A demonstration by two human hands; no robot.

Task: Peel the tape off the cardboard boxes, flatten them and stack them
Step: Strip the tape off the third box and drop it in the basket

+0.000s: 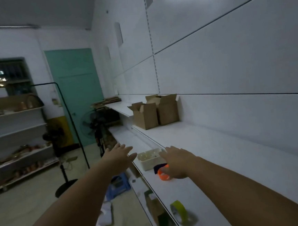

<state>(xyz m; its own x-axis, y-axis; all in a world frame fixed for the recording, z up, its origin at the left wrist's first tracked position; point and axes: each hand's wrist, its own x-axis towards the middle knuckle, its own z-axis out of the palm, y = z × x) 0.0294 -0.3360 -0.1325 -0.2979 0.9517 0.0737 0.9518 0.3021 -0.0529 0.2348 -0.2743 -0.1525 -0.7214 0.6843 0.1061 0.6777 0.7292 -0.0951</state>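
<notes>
The right hand (176, 162) covers part of the orange tape roll (163, 174) and the dark thing (159, 167) behind it. What lies in the white tray (149, 160) is too blurred to tell. The rear box (167, 109) is partly hidden by the front box (145, 116). Both forearms are cut off by the bottom edge. The flat cardboard (106, 100) far down the shelf is too small to count.

2 brown cardboard boxes (154, 112) upright on shelf (flaps open), touching.
</notes>
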